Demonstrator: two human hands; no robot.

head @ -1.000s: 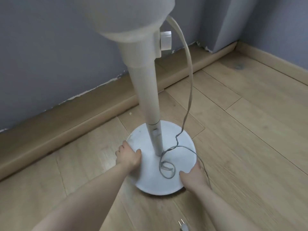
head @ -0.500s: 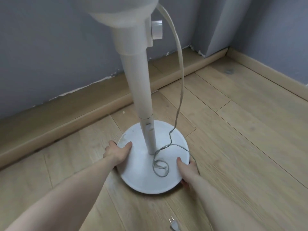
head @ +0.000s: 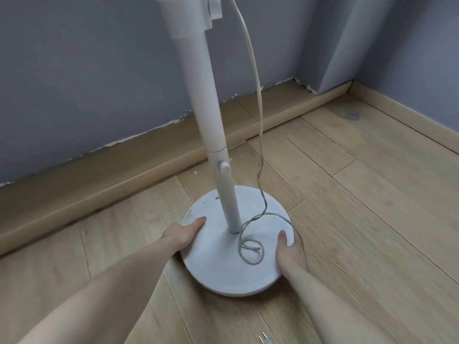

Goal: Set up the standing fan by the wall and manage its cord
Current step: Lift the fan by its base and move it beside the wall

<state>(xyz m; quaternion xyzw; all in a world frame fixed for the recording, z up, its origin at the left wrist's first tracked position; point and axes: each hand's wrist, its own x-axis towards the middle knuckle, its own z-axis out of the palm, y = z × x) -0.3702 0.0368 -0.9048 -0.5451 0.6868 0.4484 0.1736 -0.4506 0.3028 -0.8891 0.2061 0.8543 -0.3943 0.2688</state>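
A white standing fan rests on the wooden floor close to the grey wall. Its round base (head: 223,276) lies flat, and the pole (head: 208,120) rises out of the top of the view. My left hand (head: 182,235) grips the base's left rim, thumb on top. My right hand (head: 289,252) grips the right rim the same way. The grey cord (head: 258,135) hangs from the fan's upper part, loops on the base beside the pole and runs off past my right hand. Its plug (head: 265,340) lies on the floor at the bottom edge.
A wooden skirting board (head: 124,184) runs along the grey wall behind the fan. A wall corner juts out at the upper right (head: 330,58). Plank flooring (head: 372,207) spreads to the right and in front.
Both hands have stayed on the base's rim, gripping it more firmly at the sides. The view has dropped and drawn back, so the fan's upper part sits higher in frame.
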